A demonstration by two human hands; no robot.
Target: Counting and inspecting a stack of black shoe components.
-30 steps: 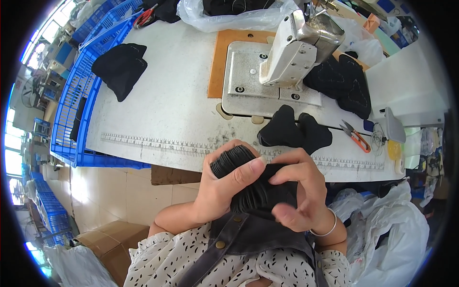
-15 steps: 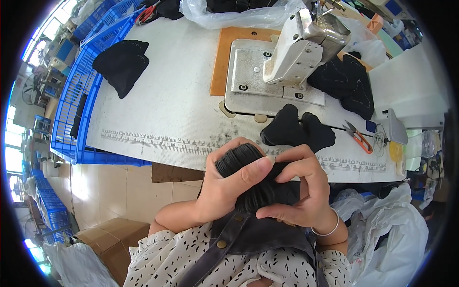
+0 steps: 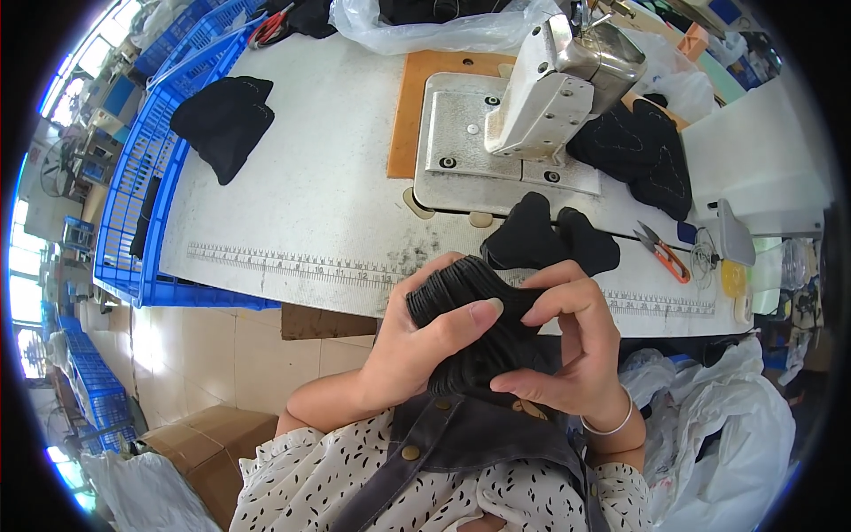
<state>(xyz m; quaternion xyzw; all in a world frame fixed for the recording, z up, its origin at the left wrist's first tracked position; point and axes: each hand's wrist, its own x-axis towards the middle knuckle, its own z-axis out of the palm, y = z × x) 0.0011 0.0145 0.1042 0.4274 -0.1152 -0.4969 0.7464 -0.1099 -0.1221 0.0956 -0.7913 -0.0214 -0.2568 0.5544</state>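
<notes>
A thick bundle of black layered pieces (image 3: 474,359), ribbed along its edges, is held in front of my apron, just off the table's near edge. My left hand (image 3: 403,341) wraps round its left side, with the thumb lying across the front. My right hand (image 3: 576,341) grips the bundle's right edge, index finger above and thumb below. Whether these are fabric or another soft material, I cannot tell. Beyond my hands, black sewn fabric pieces (image 3: 527,235) lie on the white table (image 3: 301,195).
A sewing machine (image 3: 541,97) stands at the table's far middle. More black pieces lie by it (image 3: 634,146) and at the far left (image 3: 226,124). Orange-handled scissors (image 3: 665,253) rest at the right. A blue crate (image 3: 133,213) borders the left side; a plastic bag (image 3: 722,426) is lower right.
My right hand has moved slightly right, and the bundle's upper layers now stretch out towards its fingers. My left hand keeps its hold with its thumb a little shifted.
</notes>
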